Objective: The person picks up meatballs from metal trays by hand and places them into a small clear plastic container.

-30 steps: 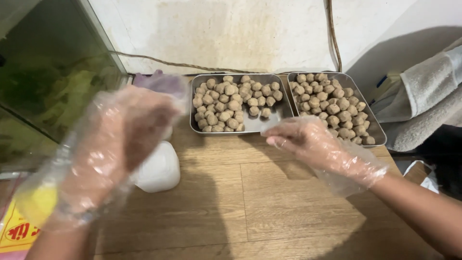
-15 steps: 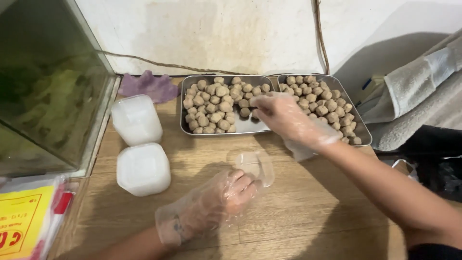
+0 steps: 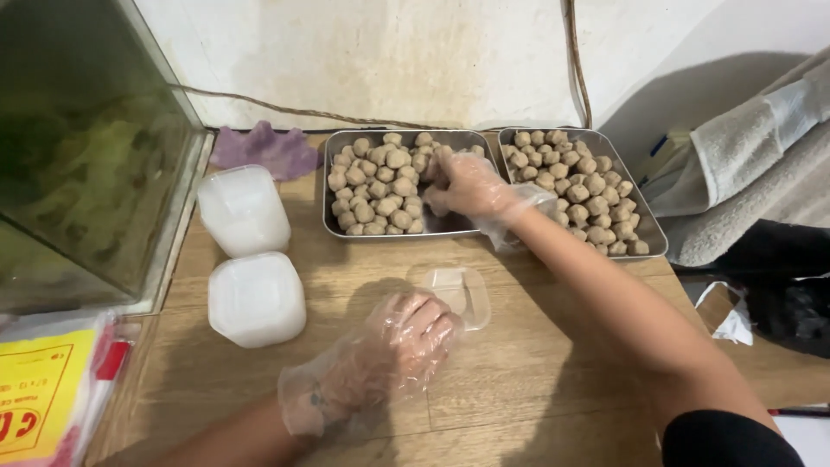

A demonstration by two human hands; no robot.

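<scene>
Both my hands wear thin clear plastic gloves. My left hand (image 3: 406,342) rests on the wooden table with its fingers on the near rim of a small clear plastic container (image 3: 458,292), which looks empty. My right hand (image 3: 462,183) reaches into the left metal tray (image 3: 335,227), fingers curled among the brown meatballs (image 3: 380,186) at its right side; whether it grips one is hidden. A second metal tray (image 3: 650,232) of meatballs (image 3: 581,186) sits just to the right.
Two upturned stacks of clear containers (image 3: 245,210) (image 3: 257,298) stand on the left. A glass tank (image 3: 82,164) borders the table's left side, a purple cloth (image 3: 266,149) lies by the wall, a yellow packet (image 3: 43,402) at lower left, and grey towels (image 3: 761,164) on the right.
My left hand came down from near the camera and settled on the small clear container. My right hand moved left from the table's front into the left tray.
</scene>
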